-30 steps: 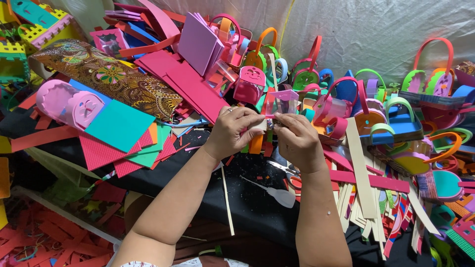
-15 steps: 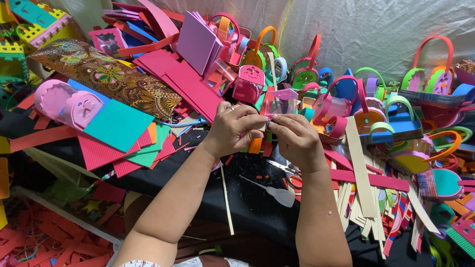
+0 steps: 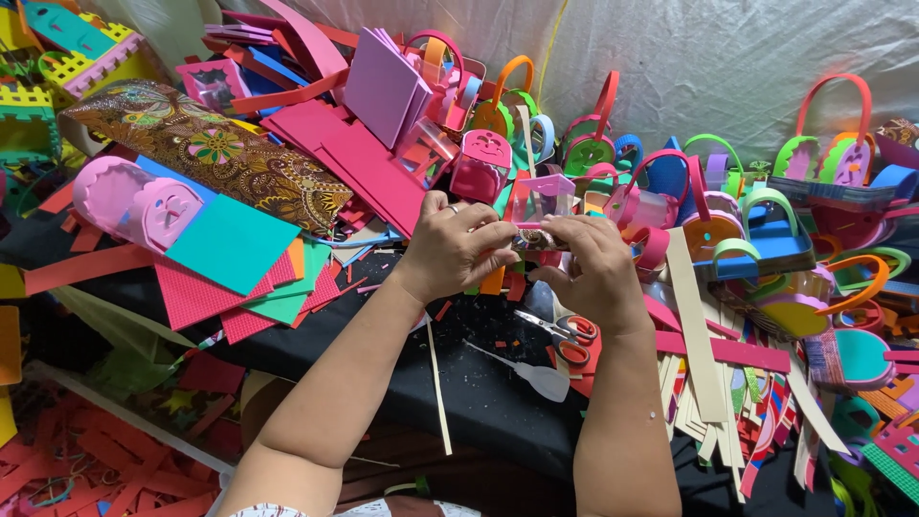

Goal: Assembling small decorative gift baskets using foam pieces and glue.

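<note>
A little clear box (image 3: 542,196) with pink edges sits up in the middle, over the black table (image 3: 498,402). Both hands pinch its bottom: left hand (image 3: 450,249) and right hand (image 3: 593,268), fingers curled tight. Red scissors (image 3: 565,335) lie just below.

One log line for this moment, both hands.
left hand: pinching small clear plastic box | right hand: gripping same box | red-handled scissors: lying on black cloth

A small clear plastic box (image 3: 542,199) with a pink rim stands upright above the table. Both hands pinch its patterned base.
</note>
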